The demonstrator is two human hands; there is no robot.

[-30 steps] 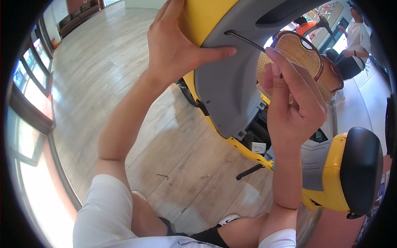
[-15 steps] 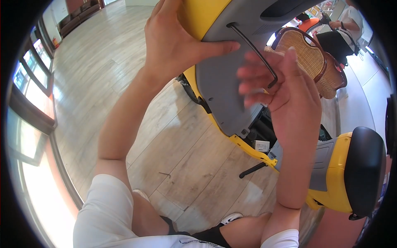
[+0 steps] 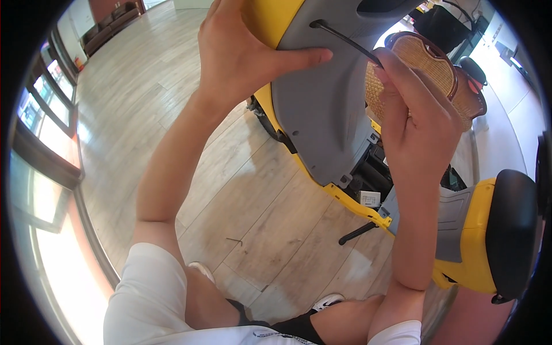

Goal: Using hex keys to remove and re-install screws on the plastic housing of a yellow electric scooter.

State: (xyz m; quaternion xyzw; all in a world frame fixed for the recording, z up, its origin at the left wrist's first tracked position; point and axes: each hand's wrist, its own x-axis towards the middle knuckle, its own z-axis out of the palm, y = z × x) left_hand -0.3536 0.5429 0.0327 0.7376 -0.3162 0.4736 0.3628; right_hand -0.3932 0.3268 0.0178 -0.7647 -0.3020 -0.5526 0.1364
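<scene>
A yellow and grey scooter's front section stands before me. My left hand [image 3: 233,57] grips the edge of its yellow panel [image 3: 275,22], with the thumb stretched across the grey inner panel [image 3: 313,109] and the other fingers partly hidden. A black hex key [image 3: 348,40] sits with one end in a hole near the top of the grey panel. My right hand [image 3: 422,115] pinches the key's outer end between thumb and fingers, hiding the tip.
A second hex key [image 3: 234,240] lies on the wooden floor. Below the grey panel, an opened footwell shows black parts and a small white-labelled box [image 3: 370,199]. The scooter's black seat [image 3: 512,230] is at right, its kickstand [image 3: 357,233] low, a woven chair [image 3: 420,66] behind.
My right hand, open and blurred beside the hex key before, has closed on its outer end. The key's long arm has swung up and to the right. The left hand keeps its grip.
</scene>
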